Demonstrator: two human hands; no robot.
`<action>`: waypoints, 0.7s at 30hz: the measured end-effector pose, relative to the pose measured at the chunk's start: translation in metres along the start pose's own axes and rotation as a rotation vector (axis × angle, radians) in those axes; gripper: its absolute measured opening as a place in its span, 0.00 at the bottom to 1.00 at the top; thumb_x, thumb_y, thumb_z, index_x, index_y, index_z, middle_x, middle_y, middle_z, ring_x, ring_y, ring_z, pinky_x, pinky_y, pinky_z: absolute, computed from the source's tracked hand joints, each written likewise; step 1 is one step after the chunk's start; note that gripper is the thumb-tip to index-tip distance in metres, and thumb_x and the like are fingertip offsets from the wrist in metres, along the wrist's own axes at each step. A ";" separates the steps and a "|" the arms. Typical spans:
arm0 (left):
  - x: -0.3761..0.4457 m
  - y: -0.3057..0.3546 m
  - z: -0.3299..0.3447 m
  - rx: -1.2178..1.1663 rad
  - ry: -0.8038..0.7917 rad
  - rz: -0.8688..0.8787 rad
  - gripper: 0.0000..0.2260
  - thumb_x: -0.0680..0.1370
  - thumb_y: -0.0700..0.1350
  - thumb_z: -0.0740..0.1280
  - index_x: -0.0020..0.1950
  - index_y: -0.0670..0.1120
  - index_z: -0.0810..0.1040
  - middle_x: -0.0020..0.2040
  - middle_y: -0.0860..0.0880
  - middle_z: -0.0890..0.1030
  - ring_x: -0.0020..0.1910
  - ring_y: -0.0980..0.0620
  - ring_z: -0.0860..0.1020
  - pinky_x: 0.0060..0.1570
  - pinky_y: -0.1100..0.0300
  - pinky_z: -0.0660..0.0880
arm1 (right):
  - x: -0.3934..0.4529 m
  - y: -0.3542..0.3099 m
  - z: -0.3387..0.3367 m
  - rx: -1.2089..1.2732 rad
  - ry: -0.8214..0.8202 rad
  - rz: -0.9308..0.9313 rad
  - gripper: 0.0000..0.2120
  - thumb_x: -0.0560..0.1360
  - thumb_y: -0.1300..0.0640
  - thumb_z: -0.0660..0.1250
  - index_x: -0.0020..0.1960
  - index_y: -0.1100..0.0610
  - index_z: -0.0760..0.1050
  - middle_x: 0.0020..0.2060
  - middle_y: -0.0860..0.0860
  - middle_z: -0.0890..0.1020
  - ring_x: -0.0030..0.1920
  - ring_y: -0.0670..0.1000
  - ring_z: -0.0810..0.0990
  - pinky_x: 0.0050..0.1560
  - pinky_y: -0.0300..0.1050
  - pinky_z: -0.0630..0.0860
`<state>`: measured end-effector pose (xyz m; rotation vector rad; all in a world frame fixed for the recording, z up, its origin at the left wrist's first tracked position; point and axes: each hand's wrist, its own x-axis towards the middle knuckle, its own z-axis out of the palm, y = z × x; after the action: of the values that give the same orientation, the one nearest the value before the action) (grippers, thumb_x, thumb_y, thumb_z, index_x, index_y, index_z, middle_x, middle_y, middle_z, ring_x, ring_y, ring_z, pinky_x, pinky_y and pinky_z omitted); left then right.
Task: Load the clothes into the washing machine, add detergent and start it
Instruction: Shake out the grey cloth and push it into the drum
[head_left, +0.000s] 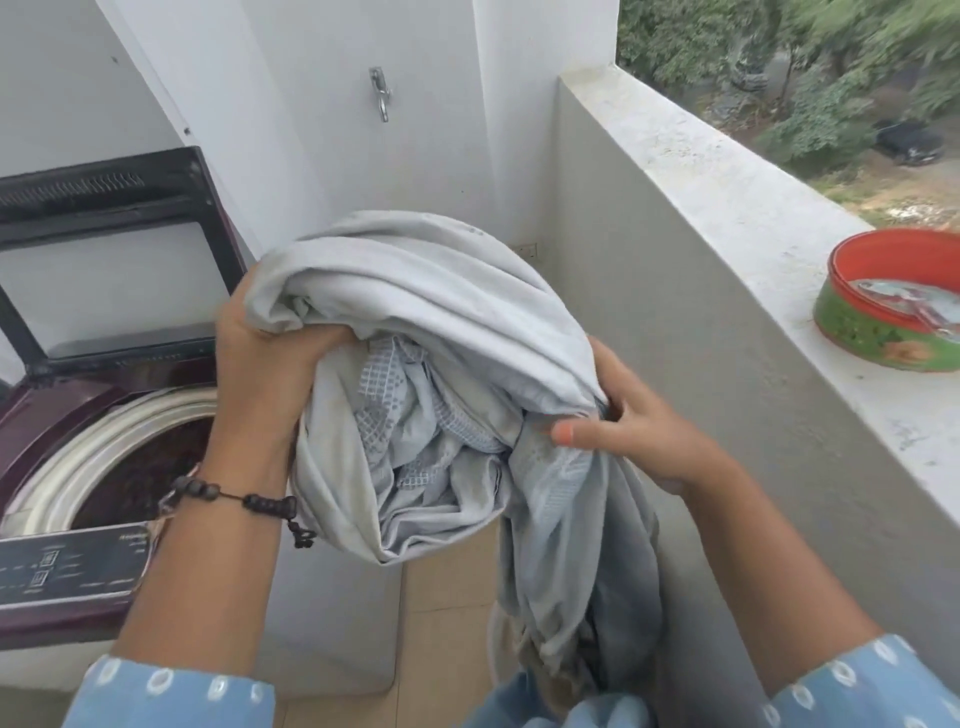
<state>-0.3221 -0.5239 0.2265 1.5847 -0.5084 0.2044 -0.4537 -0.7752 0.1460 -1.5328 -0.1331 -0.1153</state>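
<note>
The left hand (260, 358) grips the upper left edge of a bundled pale grey cloth (431, 322), its fingers curled into the folds, while the right hand (623, 431) pinches a gathered fold at the bundle's right side, thumb pressed across the fabric. Held between the two hands this way, the cloth seems to be kept bunched so that it can go into the drum as one mass rather than trail loose. A long tail of it still hangs down past the right forearm towards the floor, so it would likely need gathering up first.

The bundle hangs in the air just right of the washing machine (31, 415), above the tiled floor and not yet over the opening. The machine's lid (104, 260) stands raised against the wall, presumably to leave the drum (150, 467) free for loading. Dark material shows inside the drum, but whether it is laundry cannot be made out. The control panel (67, 571) sits at the machine's near edge, its markings too blurred to read.

A patterned part lies within the bundle; whether it is a second garment or the same cloth is unclear. The cloth's lower end is cut off by the person's clothing. On the balcony ledge (727, 218), near its right end, sits a red and green tub (878, 322), partly out of frame, its contents indistinct. No detergent is recognisable.
</note>
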 end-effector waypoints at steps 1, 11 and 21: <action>0.000 0.002 0.002 -0.064 0.024 -0.021 0.24 0.60 0.40 0.77 0.56 0.49 0.82 0.59 0.41 0.81 0.61 0.41 0.79 0.64 0.38 0.73 | -0.002 0.007 -0.001 0.031 -0.063 0.042 0.47 0.61 0.51 0.81 0.74 0.43 0.59 0.70 0.42 0.71 0.71 0.45 0.70 0.68 0.44 0.71; -0.032 0.001 0.028 -0.687 -0.066 -0.436 0.17 0.67 0.45 0.73 0.54 0.45 0.84 0.56 0.44 0.83 0.58 0.45 0.81 0.59 0.50 0.78 | 0.005 0.040 0.035 0.203 0.296 0.073 0.28 0.61 0.66 0.79 0.58 0.51 0.77 0.49 0.45 0.86 0.52 0.45 0.83 0.48 0.40 0.79; -0.072 -0.021 -0.006 0.398 -0.376 -0.357 0.55 0.62 0.47 0.82 0.75 0.63 0.46 0.77 0.55 0.62 0.57 0.87 0.61 0.64 0.66 0.67 | 0.016 -0.022 -0.006 -0.141 0.494 -0.095 0.10 0.62 0.61 0.71 0.44 0.56 0.82 0.36 0.45 0.84 0.39 0.42 0.80 0.40 0.42 0.78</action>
<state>-0.3756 -0.5036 0.1777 2.0891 -0.4806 -0.2866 -0.4409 -0.7818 0.1696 -1.5940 0.1991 -0.5834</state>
